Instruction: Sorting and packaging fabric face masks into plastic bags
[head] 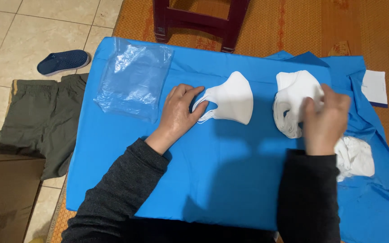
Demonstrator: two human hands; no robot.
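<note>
Left hand (178, 112) lying flat, fingers spread, pinning one mask (231, 98) by its loops; right hand (326, 120) pinching next off stack (293, 101); bag (133, 81) lying empty, packing barely beginning.

A small stack of folded white face masks (230, 99) lies flat near the middle of the blue cloth (212, 166), towards its far edge, curved side to the right and thin ear loops bunched at its left end. A second, thicker pile of white masks (293, 96) lies well apart to the right, near the cloth's far right corner, its loops hanging loose at the near side, its right part hidden.
</note>
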